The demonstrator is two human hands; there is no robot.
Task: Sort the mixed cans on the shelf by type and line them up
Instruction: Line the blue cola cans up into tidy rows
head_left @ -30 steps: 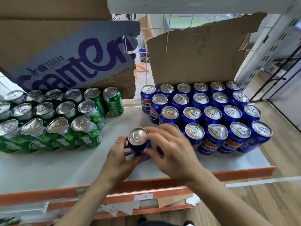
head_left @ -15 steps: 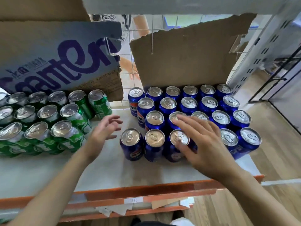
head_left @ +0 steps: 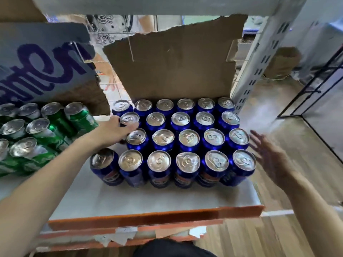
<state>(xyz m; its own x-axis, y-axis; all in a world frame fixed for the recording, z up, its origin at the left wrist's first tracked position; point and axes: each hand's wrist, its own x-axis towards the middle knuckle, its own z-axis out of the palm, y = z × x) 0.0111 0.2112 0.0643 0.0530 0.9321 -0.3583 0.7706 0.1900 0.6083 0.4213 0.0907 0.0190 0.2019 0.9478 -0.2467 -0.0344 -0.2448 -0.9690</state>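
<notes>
Blue cola cans (head_left: 189, 138) stand upright in several tidy rows on the right half of the white shelf (head_left: 148, 197). One extra blue can (head_left: 103, 161) juts out at the left end of the front row. Green soda cans (head_left: 38, 127) are grouped on the left half. My left hand (head_left: 111, 131) reaches to the left side of the blue block, and its thumb and fingers curl round the leftmost second-row can (head_left: 129, 118). Just off the block's right side hovers my right hand (head_left: 269, 154), fingers spread and holding nothing.
A torn brown cardboard sheet (head_left: 176, 67) stands behind the blue cans, and a printed carton (head_left: 42, 67) hangs over the green ones. A perforated white upright (head_left: 259, 58) bounds the shelf on the right. The orange front lip (head_left: 148, 217) runs along the shelf edge.
My left hand moved from the gap between the groups onto a left-edge blue can. My right hand lifted off the front can tops and swung out to the block's right side.
</notes>
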